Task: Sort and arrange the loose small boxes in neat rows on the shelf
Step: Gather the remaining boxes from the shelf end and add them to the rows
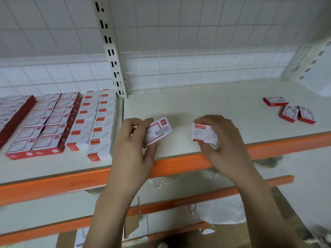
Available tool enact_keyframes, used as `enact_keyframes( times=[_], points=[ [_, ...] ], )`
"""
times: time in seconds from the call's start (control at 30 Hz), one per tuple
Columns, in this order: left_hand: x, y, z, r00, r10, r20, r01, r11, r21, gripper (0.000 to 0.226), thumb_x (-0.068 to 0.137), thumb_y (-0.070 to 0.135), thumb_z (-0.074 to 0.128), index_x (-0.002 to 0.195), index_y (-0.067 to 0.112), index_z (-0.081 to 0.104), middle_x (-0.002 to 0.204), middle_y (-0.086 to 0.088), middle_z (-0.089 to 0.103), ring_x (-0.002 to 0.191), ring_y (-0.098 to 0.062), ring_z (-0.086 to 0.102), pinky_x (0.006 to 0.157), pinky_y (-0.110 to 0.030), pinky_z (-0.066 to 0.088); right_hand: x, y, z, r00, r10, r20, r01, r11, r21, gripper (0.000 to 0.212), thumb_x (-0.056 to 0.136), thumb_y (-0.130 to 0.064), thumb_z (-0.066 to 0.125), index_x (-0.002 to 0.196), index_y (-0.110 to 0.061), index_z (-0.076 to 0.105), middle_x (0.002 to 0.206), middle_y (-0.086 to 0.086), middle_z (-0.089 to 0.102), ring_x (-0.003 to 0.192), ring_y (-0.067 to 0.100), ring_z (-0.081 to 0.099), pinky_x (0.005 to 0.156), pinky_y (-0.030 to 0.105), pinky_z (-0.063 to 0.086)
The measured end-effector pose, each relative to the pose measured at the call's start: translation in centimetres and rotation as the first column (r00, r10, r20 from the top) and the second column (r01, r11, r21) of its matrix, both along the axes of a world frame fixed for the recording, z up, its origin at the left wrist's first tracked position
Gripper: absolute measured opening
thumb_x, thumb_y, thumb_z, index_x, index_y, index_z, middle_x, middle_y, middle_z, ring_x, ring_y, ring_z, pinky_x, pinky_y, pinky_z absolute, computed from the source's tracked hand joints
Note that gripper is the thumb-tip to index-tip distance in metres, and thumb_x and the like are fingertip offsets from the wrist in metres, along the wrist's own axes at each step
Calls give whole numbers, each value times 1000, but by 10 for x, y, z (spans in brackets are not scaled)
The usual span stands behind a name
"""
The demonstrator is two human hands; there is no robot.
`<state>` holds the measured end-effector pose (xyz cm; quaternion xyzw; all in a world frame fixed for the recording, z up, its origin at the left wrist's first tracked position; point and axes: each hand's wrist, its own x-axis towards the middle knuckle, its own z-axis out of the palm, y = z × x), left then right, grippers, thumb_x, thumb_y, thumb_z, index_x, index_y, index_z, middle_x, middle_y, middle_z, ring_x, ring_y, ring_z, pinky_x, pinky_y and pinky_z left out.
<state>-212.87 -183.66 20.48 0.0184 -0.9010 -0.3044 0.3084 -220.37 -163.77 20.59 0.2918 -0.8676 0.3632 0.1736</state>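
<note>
Now left hand (pixel 133 138) holding box (pixel 157 130), right hand (pixel 222 138) holding another box (pixel 203 131)

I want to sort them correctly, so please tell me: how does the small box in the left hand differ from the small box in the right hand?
The white box with a red outline frame, held by the left hand, shows a broad face with a red corner logo. The white box with red strips, gripped by the right hand, has no frame and is more covered by fingers. Both are small white-and-red cardboard boxes held above the cream shelf.
</note>
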Motion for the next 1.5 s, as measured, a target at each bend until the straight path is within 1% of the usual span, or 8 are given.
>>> enact_keyframes(
  times=[0.13, 0.43, 0.63, 0.8, 0.97, 1.13, 1.27, 1.5],
  points=[
    [22, -2, -7, 999, 26, 42, -25, 999, -21, 49, 80, 28, 59, 126, 13, 55, 103, 4, 47, 93, -17, 49, 83, -38, 46, 17, -6, -8, 1000, -7, 7, 7, 1000, 26, 50, 64, -14, 56, 108, -36, 49, 105, -18, 55, 100, 12, 45, 79, 30, 33],
    [68, -35, -5, 990, 130, 63, -127, 991, -49, 43, 76, 36, 58, 117, 22, 59, 100, 8, 52, 92, -14, 41, 80, -26, 32, 39, -47, -3, 990, 117, 80, -120, 992, 35, 43, 69, -16, 65, 109, -28, 56, 106, -14, 56, 99, 11, 43, 84, 30, 38],
    [85, -90, 4, 987, 159, 17, -158, 986, -50, 47, 69, 38, 54, 115, 28, 59, 99, 14, 52, 94, -18, 45, 80, -30, 33, 51, -97, 8, 976, 166, 138, -169, 986, 12, 45, 74, -15, 74, 113, -27, 55, 109, -10, 46, 96, 0, 47, 79, 6, 37],
    [105, -169, 9, 983, 182, 0, -181, 980, -77, 46, 69, 34, 59, 115, 24, 61, 99, 14, 49, 95, -22, 48, 83, -37, 39, 69, -172, 15, 978, 160, 133, -170, 983, 71, 45, 75, -6, 68, 115, -21, 53, 109, -6, 49, 94, -3, 43, 78, 1, 33],
    [131, -244, 11, 978, 207, 21, -204, 975, -90, 49, 69, 24, 64, 117, 18, 61, 100, 11, 48, 96, -19, 45, 83, -31, 34, 96, -245, 12, 982, 144, 121, -164, 970, 178, 46, 78, -15, 69, 120, -25, 54, 118, -7, 54, 109, 11, 46, 89, 21, 33],
    [145, -284, 6, 991, 132, 30, -128, 985, -117, 48, 71, 20, 65, 118, 20, 61, 102, 3, 59, 95, -26, 51, 83, -20, 27, 122, -279, 8, 987, 94, 130, -125, 959, 254, 53, 81, -21, 69, 129, -29, 48, 128, -9, 53, 118, 11, 40, 92, 16, 22],
    [152, -291, 2, 994, 89, 65, -82, 992, -99, 50, 71, 25, 64, 121, 21, 60, 111, 2, 62, 99, -25, 49, 87, -29, 32, 134, -282, 5, 985, 41, 167, -87, 957, 277, 49, 82, -22, 66, 127, -27, 46, 123, -11, 53, 113, 10, 41, 80, 12, 22],
    [155, -290, -3, 993, 67, 96, -58, 995, -86, 50, 72, 27, 62, 122, 23, 59, 112, 4, 61, 99, -23, 48, 86, -32, 33, 132, -270, 0, 985, -10, 173, -49, 941, 335, 47, 79, -17, 69, 124, -21, 54, 123, -3, 55, 116, 16, 43, 90, 14, 25]
  ],
)
